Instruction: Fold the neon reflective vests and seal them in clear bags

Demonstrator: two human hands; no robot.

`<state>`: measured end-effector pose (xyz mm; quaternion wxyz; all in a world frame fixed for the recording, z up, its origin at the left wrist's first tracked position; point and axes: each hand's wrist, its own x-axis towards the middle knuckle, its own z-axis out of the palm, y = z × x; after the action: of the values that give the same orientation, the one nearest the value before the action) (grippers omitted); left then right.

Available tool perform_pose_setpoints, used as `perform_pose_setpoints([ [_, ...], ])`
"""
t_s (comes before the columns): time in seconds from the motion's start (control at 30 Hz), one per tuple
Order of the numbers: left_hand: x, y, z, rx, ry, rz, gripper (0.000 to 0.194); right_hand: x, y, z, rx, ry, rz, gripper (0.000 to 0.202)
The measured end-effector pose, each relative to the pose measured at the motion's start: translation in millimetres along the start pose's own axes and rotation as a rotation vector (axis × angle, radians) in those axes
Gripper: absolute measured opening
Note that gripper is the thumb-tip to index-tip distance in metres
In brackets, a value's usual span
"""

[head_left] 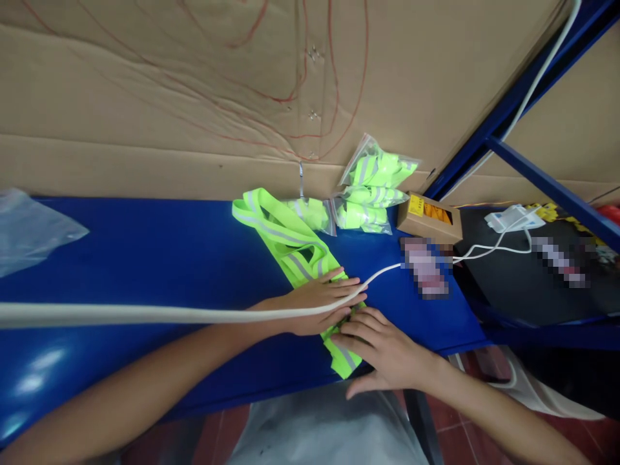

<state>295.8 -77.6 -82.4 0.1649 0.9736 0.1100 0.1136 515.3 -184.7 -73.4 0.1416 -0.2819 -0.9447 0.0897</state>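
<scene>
A neon yellow-green strap with a grey reflective stripe (281, 236) lies in loops across the blue table, running from the back toward the front edge. My left hand (314, 307) rests flat on its middle part, fingers stretched out to the right. Beside it, my right hand (382, 349) touches the strap's near end with its fingertips, fingers spread and thumb apart. The part of the strap under both hands is hidden. A white cable (194, 314) passes in front of my left hand and forearm.
Clear bags of folded neon straps (371, 197) stand against the cardboard wall (145, 97). Right of them is a small brown box (429, 218) with orange contents. A blurred-out pinkish object (426, 268) lies nearby. A clear plastic bag (33, 229) is on the left of the blue table (145, 252).
</scene>
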Motion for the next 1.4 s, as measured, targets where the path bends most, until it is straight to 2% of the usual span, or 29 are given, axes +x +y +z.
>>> perform_pose_setpoints([
  [0.03,0,-1,-1.5,0.024,0.011,-0.008,0.048,0,-1,-1,-0.004,-0.004,0.002,0.069],
  [0.23,-4,-2,-3.1,0.207,0.023,-0.006,0.050,-2,-7,-9,-0.027,0.084,-0.033,0.056],
  [0.37,-7,9,3.1,0.214,0.061,-0.003,0.052,-2,-12,-25,0.044,-0.028,-0.002,0.049],
  [0.43,-8,13,5.2,0.196,0.057,-0.026,0.051,3,-12,-32,0.086,-0.106,0.013,0.049],
  [0.5,-9,14,6.2,0.178,0.048,-0.047,0.050,11,-9,-33,0.089,-0.130,0.017,0.045],
  [0.63,-9,10,7.4,0.186,0.047,-0.010,0.052,25,-1,-19,-0.050,0.046,-0.046,0.036],
  [0.73,-8,7,6.0,0.209,0.067,-0.028,0.051,22,0,-7,-0.060,0.170,-0.060,0.022],
  [0.8,-8,4,3.2,0.223,0.079,-0.051,0.050,14,-1,-3,-0.022,0.164,-0.060,0.029],
  [0.93,-9,-3,-1.0,0.271,0.069,-0.075,0.054,0,0,-4,0.062,0.054,-0.033,0.065],
  [1.1,-8,-7,-2.7,0.298,0.056,-0.098,0.054,-6,1,-5,0.003,0.005,0.018,0.076],
  [1.17,-10,-8,-11.1,0.280,0.036,-0.085,0.050,-6,1,-2,0.001,0.014,0.027,0.074],
  [1.23,-16,-11,-26.6,0.262,0.026,-0.084,0.046,-5,2,1,0.019,0.022,0.022,0.073],
  [1.4,-35,-28,-69.0,0.306,0.049,-0.241,0.056,-4,6,3,0.071,0.062,0.004,0.070],
])
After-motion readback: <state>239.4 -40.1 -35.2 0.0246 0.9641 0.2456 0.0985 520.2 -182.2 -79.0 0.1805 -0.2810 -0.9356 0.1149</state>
